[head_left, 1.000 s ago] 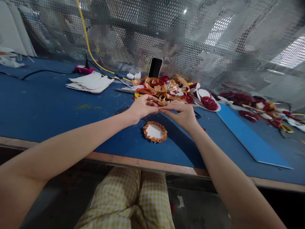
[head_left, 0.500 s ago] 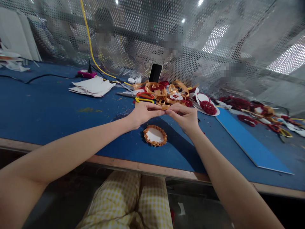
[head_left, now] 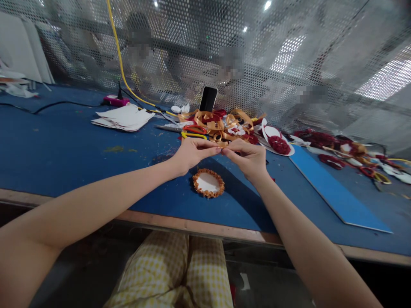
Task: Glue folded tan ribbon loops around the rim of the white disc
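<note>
My left hand (head_left: 192, 155) and my right hand (head_left: 247, 157) meet over the table, thumbs and fingertips pinched on a short piece of gold ribbon (head_left: 222, 145). Most of that piece is hidden by the fingers. Below them on the table lies a white disc (head_left: 208, 182) edged all round with gathered gold-brown ribbon. Just past my hands is a tangled heap of gold ribbon (head_left: 242, 117) with red and white bits in it. Scissors with a yellow handle (head_left: 193, 135) and others with a red handle (head_left: 195, 128) rest at the heap's near left side.
A phone (head_left: 208, 99) leans upright behind the heap. White card sheets (head_left: 123, 117) are stacked to the left, near a pink power socket (head_left: 116, 101). At right lie a blue board (head_left: 337, 192) and a dark red rosette (head_left: 278, 145). A perforated metal screen (head_left: 192, 51) stands behind the table.
My hands stay almost in place, fingertips still together on the gold ribbon, with only a slight shift of the fingers. The whole view has moved a little.
</note>
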The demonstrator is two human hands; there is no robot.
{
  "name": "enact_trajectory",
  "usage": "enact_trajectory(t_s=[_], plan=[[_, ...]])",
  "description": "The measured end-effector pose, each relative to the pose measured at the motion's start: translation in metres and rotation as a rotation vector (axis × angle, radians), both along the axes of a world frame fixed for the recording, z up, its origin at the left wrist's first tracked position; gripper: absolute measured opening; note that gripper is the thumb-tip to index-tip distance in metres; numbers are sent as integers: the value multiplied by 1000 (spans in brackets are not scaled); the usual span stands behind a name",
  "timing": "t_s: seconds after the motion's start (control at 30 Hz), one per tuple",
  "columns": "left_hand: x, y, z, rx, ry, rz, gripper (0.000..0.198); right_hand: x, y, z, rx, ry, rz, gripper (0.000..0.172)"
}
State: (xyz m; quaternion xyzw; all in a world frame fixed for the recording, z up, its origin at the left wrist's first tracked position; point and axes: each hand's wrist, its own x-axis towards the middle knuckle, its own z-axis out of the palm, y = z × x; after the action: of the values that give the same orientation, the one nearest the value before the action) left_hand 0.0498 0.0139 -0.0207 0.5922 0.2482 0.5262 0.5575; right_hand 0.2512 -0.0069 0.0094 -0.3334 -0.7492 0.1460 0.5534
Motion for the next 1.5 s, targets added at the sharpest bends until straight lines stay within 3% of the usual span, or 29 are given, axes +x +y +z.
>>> enact_trajectory(t_s=[0.53,1.17,1.37,1.5], plan=[[-9,-6,13,302,340,160,16,8,6,-1,163,-213,-5,5],[-10,-15,18,531,625,302,17,4,6,-5,262,-495,-103,10],[-5,-11,17,397,598,281,22,-2,5,-11,319,-540,-295,14],[-5,-10,24,67,427,106,22,-3,3,-11,352,-553,-331,15]])
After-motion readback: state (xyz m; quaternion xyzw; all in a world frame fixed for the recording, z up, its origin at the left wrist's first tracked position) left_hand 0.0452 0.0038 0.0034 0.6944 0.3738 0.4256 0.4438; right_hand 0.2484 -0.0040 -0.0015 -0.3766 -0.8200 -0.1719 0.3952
